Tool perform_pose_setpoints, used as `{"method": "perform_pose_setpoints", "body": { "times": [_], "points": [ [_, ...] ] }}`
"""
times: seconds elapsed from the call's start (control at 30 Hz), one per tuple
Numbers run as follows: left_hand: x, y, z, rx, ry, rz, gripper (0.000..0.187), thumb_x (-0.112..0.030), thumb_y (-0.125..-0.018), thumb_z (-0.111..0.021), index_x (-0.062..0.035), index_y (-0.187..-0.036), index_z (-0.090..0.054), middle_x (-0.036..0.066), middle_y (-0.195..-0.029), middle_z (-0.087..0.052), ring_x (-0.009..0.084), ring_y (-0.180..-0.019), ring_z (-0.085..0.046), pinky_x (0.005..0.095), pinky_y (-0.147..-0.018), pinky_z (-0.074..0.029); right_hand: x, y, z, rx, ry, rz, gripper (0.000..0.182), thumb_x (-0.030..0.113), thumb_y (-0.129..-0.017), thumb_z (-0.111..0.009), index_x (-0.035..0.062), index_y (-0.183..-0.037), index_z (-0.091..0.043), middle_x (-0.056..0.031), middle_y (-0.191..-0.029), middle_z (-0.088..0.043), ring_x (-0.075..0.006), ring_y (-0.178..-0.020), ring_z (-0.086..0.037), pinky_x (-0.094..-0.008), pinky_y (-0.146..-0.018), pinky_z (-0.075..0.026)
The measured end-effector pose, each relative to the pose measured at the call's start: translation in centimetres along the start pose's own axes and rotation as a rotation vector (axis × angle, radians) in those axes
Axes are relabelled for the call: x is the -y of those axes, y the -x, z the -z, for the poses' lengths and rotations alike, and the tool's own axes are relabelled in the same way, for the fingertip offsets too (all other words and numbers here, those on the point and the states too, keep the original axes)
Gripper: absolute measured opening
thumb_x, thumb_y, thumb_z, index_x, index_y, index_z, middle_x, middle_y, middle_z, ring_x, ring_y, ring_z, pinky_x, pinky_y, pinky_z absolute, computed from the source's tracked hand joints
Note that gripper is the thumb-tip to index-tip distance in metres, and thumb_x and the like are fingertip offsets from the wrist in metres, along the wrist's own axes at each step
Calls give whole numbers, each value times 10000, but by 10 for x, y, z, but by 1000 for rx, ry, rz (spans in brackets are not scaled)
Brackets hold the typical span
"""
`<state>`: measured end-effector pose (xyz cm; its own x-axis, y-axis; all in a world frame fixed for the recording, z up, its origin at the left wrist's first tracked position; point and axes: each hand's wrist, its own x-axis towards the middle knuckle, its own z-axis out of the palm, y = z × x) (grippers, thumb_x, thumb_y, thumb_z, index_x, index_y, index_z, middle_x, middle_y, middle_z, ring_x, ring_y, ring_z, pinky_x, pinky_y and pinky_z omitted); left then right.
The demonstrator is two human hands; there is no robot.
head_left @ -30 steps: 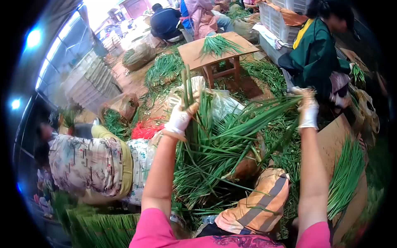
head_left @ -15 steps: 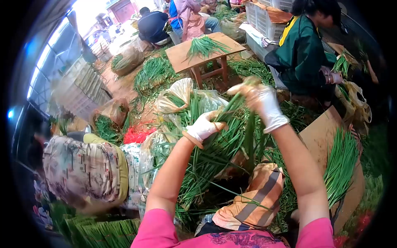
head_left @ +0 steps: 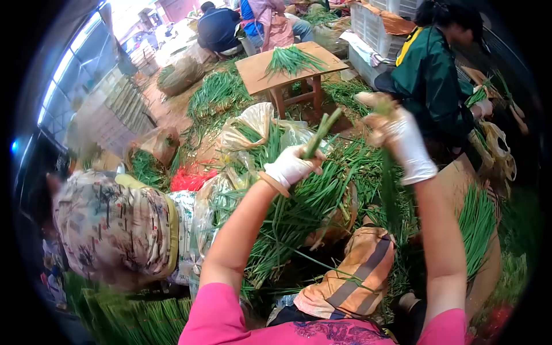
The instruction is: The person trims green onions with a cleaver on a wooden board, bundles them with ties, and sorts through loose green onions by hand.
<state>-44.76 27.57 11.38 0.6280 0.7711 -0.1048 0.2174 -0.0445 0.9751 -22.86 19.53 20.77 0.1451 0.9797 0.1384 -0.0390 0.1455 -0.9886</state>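
Observation:
My left hand (head_left: 292,165), in a white glove, is closed round a few green stalks (head_left: 322,132) whose pale ends point up and to the right. Higher and to the right is my right hand (head_left: 397,133), gloved too and blurred by motion, with green leaves (head_left: 391,187) hanging down from its closed fingers. Beneath both hands spreads a large heap of long green leaves (head_left: 310,201). An orange striped cloth (head_left: 362,273) lies over my lap.
A small wooden table (head_left: 256,75) bearing green leaves stands ahead. A person in a green jacket (head_left: 425,75) sits at the right, near white crates (head_left: 374,34). Cardboard (head_left: 454,184) with a green bundle (head_left: 477,224) is at my right. A person in patterned clothing (head_left: 115,224) is at left.
My right hand has moved right and up, away from my left hand, with leaves in it. My left hand has shifted slightly right, and its stalks now stand apart from the right hand.

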Motion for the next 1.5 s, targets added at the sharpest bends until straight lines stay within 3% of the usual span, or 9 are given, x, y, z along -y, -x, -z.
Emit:
{"method": "perform_pose_setpoints", "body": {
  "times": [0.3,0.43,0.63,0.77,1.0,1.07,1.2,1.3,1.5],
  "points": [
    [101,12,25,-220,-592,-68,249,-236,-809,-660,-25,-938,-632,63,-780,-651,122,-657,-566,260,-640,-479,-3,-9,64,-433,69,257,226,249,-878,-565,69,-890,-701,60,-648,-539,-30,-564,-453,-197,-501,-336],
    [144,21,67,-289,92,111,171,-210,-847,-646,-74,-951,-634,19,-760,-641,82,-634,-569,231,-578,-474,26,5,149,-726,199,239,320,398,-866,-572,104,-922,-684,28,-866,-652,-62,-763,-545,-204,-661,-382],
    [23,2,41,-164,293,-95,540,-562,-901,-408,-108,-1146,-568,-7,-678,-590,61,-435,-430,195,-400,-351,-13,17,56,-112,335,343,116,133,-828,-629,19,-851,-629,-18,-742,-616,-67,-576,-522,-203,-566,-430],
    [13,-17,-7,-25,298,-183,680,-640,-836,-454,-131,-1287,-436,-4,-761,-582,53,-508,-448,191,-426,-354,-35,17,-13,129,120,19,311,99,-782,-674,16,-1076,-617,-4,-739,-608,-60,-553,-499,-202,-544,-421],
    [48,-3,-29,31,197,-253,431,-141,-810,-650,-8,-1184,-481,19,-1003,-560,109,-882,-524,254,-778,-437,-98,2,-25,7,-86,-37,108,75,-785,-672,13,-804,-586,-26,-627,-580,-102,-506,-535,-233,-504,-429],
    [72,10,-12,-60,-463,-171,309,-195,-797,-647,-29,-1053,-595,104,-889,-637,166,-816,-584,292,-755,-466,-99,-1,-4,-88,39,-6,110,112,-802,-668,15,-776,-623,-30,-620,-593,-101,-512,-541,-223,-501,-422],
    [163,34,49,-294,-613,64,268,-242,-828,-631,-60,-1024,-638,80,-812,-658,165,-715,-592,308,-662,-476,-55,-2,63,-484,58,161,176,201,-850,-638,26,-846,-652,-18,-674,-628,-68,-550,-536,-207,-524,-427],
    [174,43,91,-502,132,195,159,-185,-881,-538,-67,-902,-643,39,-688,-605,120,-578,-526,256,-535,-420,-31,-4,102,-422,63,217,123,152,-836,-643,32,-858,-650,-25,-697,-641,-73,-542,-529,-198,-535,-406],
    [131,44,201,-1049,42,-24,184,-233,-868,-512,-72,-795,-563,32,-613,-489,151,-510,-462,279,-489,-386,6,5,72,-306,220,224,133,155,-836,-636,29,-798,-656,-14,-672,-633,-46,-515,-494,-198,-477,-359]
  ]
}}
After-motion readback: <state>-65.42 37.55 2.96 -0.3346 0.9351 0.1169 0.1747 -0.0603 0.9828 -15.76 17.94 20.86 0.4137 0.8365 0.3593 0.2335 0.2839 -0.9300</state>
